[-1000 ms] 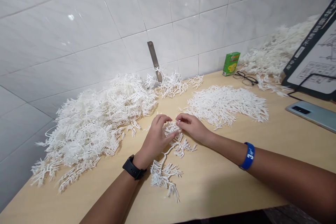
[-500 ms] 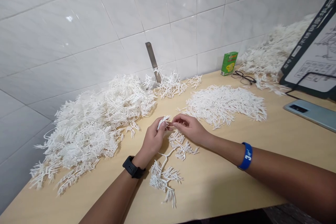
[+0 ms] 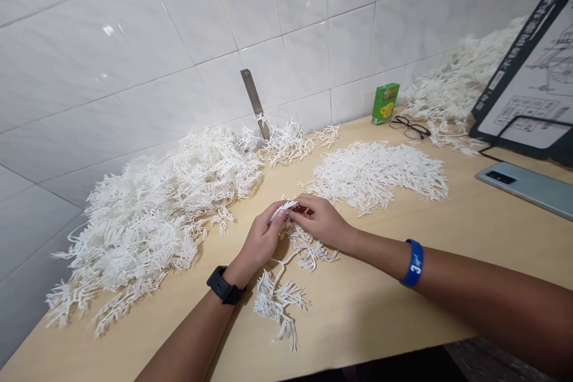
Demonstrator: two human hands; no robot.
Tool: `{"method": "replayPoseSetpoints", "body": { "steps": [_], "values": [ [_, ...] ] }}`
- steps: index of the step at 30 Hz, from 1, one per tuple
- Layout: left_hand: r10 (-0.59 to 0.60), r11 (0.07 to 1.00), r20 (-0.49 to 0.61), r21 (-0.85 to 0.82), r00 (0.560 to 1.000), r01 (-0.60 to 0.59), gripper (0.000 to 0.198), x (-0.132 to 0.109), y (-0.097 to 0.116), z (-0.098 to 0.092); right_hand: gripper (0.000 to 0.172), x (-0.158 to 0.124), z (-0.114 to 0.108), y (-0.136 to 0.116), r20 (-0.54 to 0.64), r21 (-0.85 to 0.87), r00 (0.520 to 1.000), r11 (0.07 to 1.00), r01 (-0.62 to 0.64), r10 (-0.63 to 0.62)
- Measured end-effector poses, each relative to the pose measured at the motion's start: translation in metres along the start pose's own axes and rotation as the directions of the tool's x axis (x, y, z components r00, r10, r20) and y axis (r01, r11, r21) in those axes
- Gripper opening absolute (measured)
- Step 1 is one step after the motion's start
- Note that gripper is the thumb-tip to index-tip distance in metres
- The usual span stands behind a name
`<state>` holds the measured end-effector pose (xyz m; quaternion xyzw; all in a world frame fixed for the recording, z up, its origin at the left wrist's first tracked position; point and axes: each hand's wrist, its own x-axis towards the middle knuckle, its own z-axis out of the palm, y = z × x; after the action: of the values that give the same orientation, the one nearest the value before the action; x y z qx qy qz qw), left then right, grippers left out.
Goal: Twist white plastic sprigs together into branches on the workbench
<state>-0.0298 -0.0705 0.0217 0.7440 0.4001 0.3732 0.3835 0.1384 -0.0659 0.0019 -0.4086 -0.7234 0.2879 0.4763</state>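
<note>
A branched white plastic sprig hangs below my hands over the table, its small tips spread in clusters. My left hand is closed round its upper part, thumb pressed on a bunch of white tips. Close against it, my right hand pinches at that same bunch with thumb and fingers; what exactly sits between its fingertips is partly hidden. Just beyond my right hand lies a flat heap of small loose white pieces. A large pile of white branched sprigs rises to the left.
Against the tiled wall leans a metal strip with more white sprigs at its foot. To the right are a green box, eyeglasses, a phone, a dark printed board and another white pile.
My right hand has come in closer to my left, its fingers now at the bunch of white tips. The bunch has tilted to the right. The view has shifted slightly.
</note>
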Motion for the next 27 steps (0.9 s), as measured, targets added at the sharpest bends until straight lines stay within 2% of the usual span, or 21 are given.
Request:
{"method": "replayPoseSetpoints", "body": {
  "steps": [7, 13, 19, 22, 27],
  "values": [
    [-0.055, 0.998, -0.053, -0.041, 0.997, 0.052, 0.034, 0.0028, -0.0044, -0.0016, 0.015, -0.0019, 0.0004, 0.0, -0.012, 0.057, 0.999, 0.998, -0.032, 0.033],
    [-0.069, 0.997, -0.051, -0.034, 0.996, 0.067, 0.032, 0.0023, -0.0038, -0.0001, 0.013, -0.0004, 0.001, 0.0021, -0.055, 0.058, 0.995, 0.995, -0.076, 0.079],
    [-0.135, 0.991, -0.043, -0.016, 0.99, 0.135, 0.023, 0.0004, -0.0027, -0.0013, 0.011, 0.0003, 0.0008, 0.0041, -0.013, 0.151, 0.994, 0.983, -0.109, 0.112],
    [-0.175, 0.984, -0.039, 0.016, 0.984, 0.175, 0.02, 0.0005, 0.001, -0.0019, 0.012, 0.0002, 0.0009, 0.0066, -0.002, 0.151, 0.993, 0.982, -0.113, 0.114],
    [-0.169, 0.982, -0.072, 0.068, 0.983, 0.174, 0.015, 0.0017, 0.0044, -0.0028, 0.013, -0.0002, 0.0014, 0.0087, 0.001, 0.122, 0.994, 0.986, -0.112, 0.113]
  ]
}}
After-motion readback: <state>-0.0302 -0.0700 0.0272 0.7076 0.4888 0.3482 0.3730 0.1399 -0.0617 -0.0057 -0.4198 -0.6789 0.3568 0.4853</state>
